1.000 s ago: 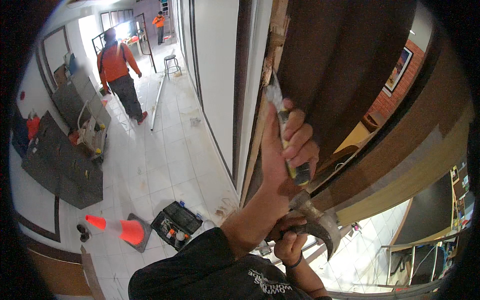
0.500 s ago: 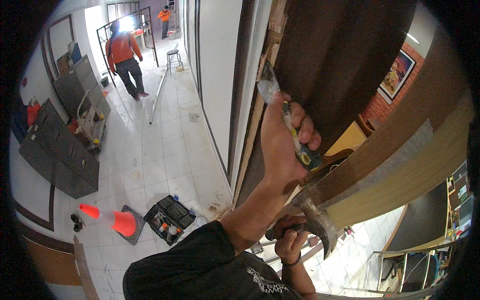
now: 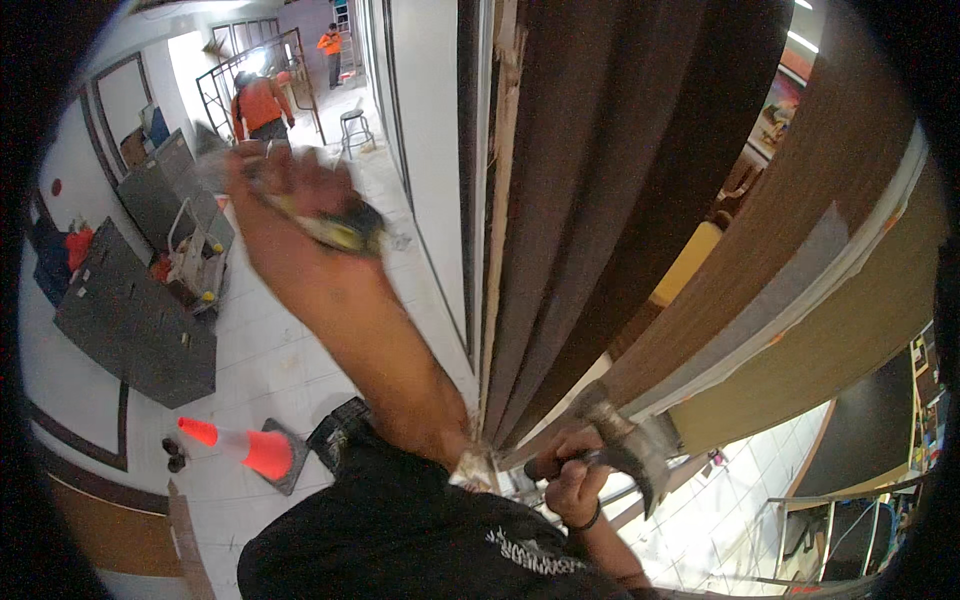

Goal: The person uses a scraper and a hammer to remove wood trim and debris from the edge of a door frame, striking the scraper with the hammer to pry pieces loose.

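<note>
My left hand (image 3: 285, 185) is raised at the upper left, blurred by motion, closed around a putty knife (image 3: 350, 228) with a yellow-and-black handle. Its blade points up-left, away from the wooden door jamb (image 3: 505, 90). That jamb shows rough, chipped wood beside a dark brown panel (image 3: 590, 150). Low on the right, my right hand (image 3: 572, 485) grips a claw hammer (image 3: 630, 455) with a worn metal head, held in front of my body.
Down the tiled corridor are a worker in orange (image 3: 262, 108), another farther back (image 3: 330, 50), a metal frame (image 3: 300, 60) and a stool (image 3: 355, 128). Grey cabinets (image 3: 130, 325) line the left. An orange cone (image 3: 260, 450) and black toolbox (image 3: 330, 435) sit below; metal railings (image 3: 830, 530) stand lower right.
My left hand with the putty knife has swung left, off the jamb and over the corridor. The hammer stays low right. The worker in orange has walked farther away.
</note>
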